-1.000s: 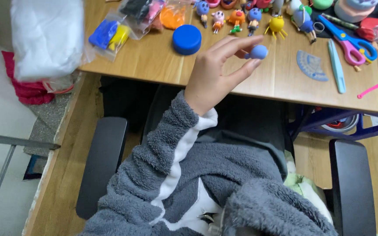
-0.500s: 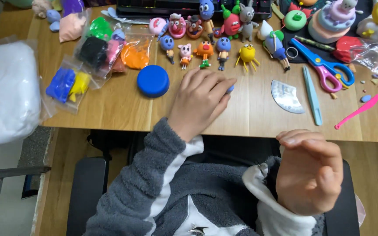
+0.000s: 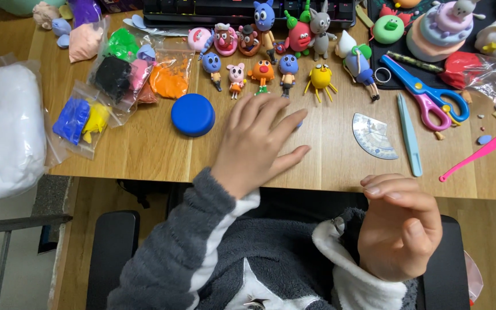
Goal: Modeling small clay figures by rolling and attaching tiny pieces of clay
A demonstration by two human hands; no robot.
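My left hand [image 3: 256, 146] lies palm down on the wooden table [image 3: 144, 152], fingers spread. A sliver of a small blue clay piece [image 3: 299, 123] peeks out from under its fingertips. Just left of the hand sits a round blue disc [image 3: 193, 115]. Beyond the fingers stands a row of small clay figures [image 3: 262, 73]. My right hand [image 3: 400, 227] hovers in front of the table's near edge, over my grey fleece sleeve. Its fingers are loosely curled and hold nothing.
Bags of coloured clay [image 3: 116, 74] and a big white bag [image 3: 4, 132] lie at the left. On the right are a clear protractor [image 3: 373, 136], a teal tool [image 3: 410, 135], blue-and-pink scissors [image 3: 426, 92] and a pink modelling tool [image 3: 471, 158]. A keyboard [image 3: 248, 7] sits at the back.
My left hand, which held the blue clay ball at its fingertips, has come down flat on the table over it. My right hand has risen into view.
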